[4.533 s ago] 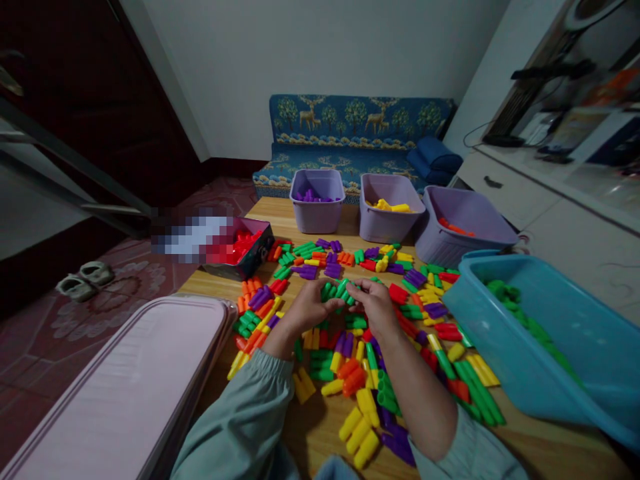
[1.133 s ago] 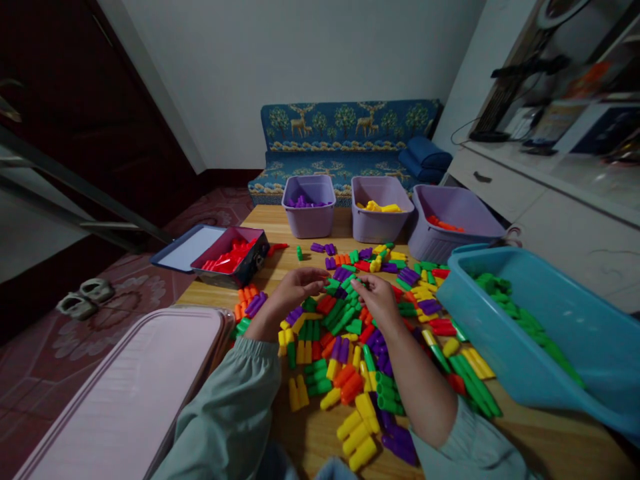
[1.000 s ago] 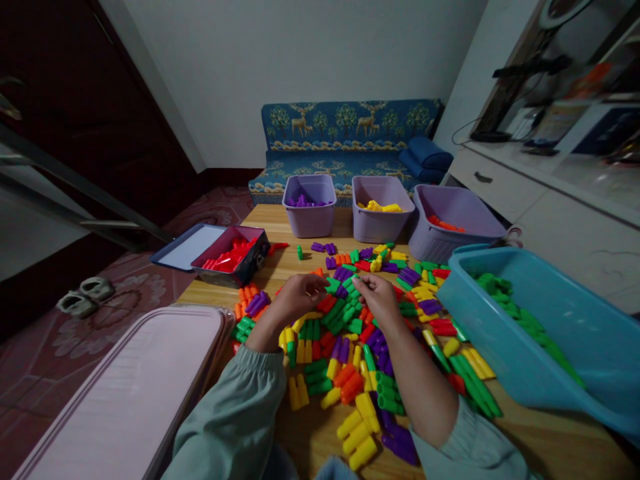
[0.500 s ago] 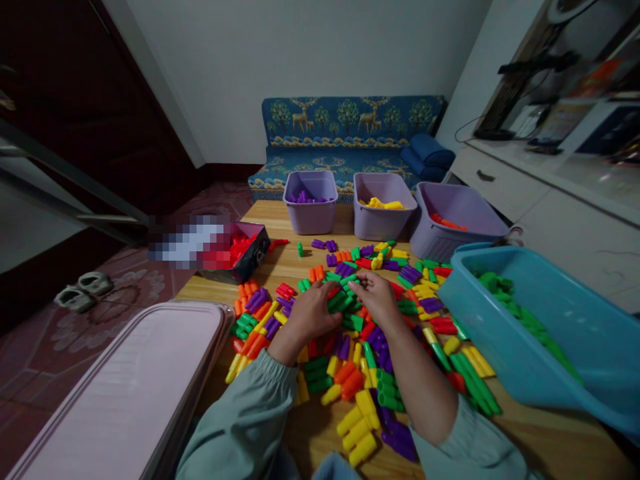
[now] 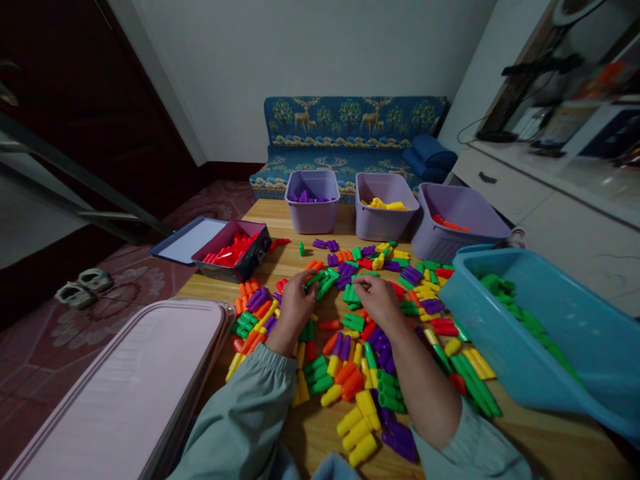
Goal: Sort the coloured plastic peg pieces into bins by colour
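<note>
Holding green blocks (image 5: 326, 283) in left hand (image 5: 295, 307); narrow at fingers of right hand (image 5: 379, 301), can't tell grip. Open between to tabletop (image 5: 328, 309); hemmed at right edge by blue tub (image 5: 483, 337).

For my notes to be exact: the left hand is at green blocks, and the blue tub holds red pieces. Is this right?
Not fully: the blue tub holds green pieces, not red, as the head view shows. The left hand is indeed at green blocks.
</note>
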Demonstrator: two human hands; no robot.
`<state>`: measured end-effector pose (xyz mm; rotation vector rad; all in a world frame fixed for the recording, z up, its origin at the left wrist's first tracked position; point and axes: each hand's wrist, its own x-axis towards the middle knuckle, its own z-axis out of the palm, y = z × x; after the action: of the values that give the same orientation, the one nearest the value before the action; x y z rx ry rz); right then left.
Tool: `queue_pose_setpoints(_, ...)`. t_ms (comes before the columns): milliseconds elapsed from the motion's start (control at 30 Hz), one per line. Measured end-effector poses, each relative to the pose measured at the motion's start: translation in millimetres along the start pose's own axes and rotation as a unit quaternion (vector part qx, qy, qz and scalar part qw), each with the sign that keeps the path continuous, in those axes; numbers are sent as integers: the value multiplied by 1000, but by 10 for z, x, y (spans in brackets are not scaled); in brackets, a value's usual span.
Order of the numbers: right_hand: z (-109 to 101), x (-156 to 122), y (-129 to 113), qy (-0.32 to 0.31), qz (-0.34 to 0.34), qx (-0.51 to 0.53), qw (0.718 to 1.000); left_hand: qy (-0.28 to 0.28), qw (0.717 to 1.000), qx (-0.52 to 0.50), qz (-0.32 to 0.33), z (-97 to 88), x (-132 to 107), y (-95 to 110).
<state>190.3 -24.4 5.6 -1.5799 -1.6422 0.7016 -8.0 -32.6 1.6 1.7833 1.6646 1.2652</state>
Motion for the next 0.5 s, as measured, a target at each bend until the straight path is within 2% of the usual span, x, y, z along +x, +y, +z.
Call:
queue_pose_setpoints(133, 0, -15, -48, -12, -8, 10, 1000, 17, 999, -25, -20, -10, 9, 13)
queue_pose_setpoints(267, -3, -30, -146, -26, 2, 128, 991, 34, 991, -119, -50, -21, 24, 55)
queue_pose_setpoints(400, -24, -64, -310, -75, 56, 272, 958, 1, 954, -284, -90, -16, 33, 75)
queue_pose_setpoints(500, -16, -85, -369, -101, 114, 326, 933, -11, 927, -358, -112, -1, 24, 84)
